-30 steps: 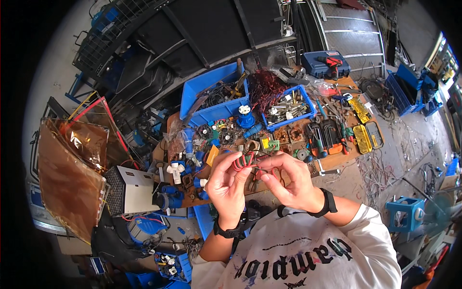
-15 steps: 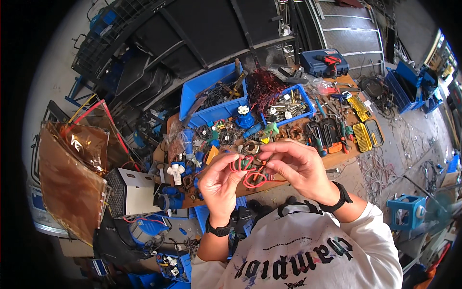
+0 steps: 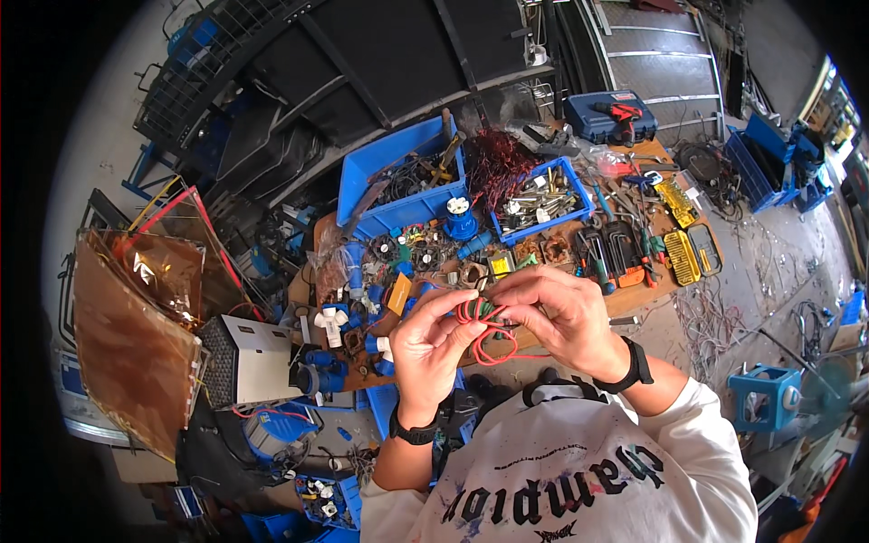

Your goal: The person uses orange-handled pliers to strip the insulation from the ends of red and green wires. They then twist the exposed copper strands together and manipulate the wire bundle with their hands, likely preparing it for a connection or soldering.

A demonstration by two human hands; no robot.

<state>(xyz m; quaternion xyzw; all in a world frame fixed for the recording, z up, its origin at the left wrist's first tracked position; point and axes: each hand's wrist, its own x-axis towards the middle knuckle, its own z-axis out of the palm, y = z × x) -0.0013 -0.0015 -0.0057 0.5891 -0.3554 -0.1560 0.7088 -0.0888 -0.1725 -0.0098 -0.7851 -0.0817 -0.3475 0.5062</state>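
A small bundle of red and green wire [image 3: 490, 337] hangs between my two hands, above the front edge of the wooden workbench [image 3: 639, 297]. My left hand [image 3: 432, 338] pinches the bundle's left side between thumb and fingers. From the other side, my right hand [image 3: 559, 317] has thumb and fingertips closed on the wire. A red loop droops below the fingers, and a loose red strand runs right under my right hand. The fingertips partly hide where the wires cross.
On the bench stand a large blue bin [image 3: 398, 210] of cables and a blue tray [image 3: 546, 206] of metal parts. Hand tools and a yellow bit case [image 3: 681, 257] lie to the right. A toolbox [image 3: 593, 122] with a red drill [image 3: 623, 116] sits far back. Left stands a white box [image 3: 258, 362].
Both hands have shifted slightly to the right with the wire bundle. The red loop hangs lower and wider, and a loose red strand now trails to the right.
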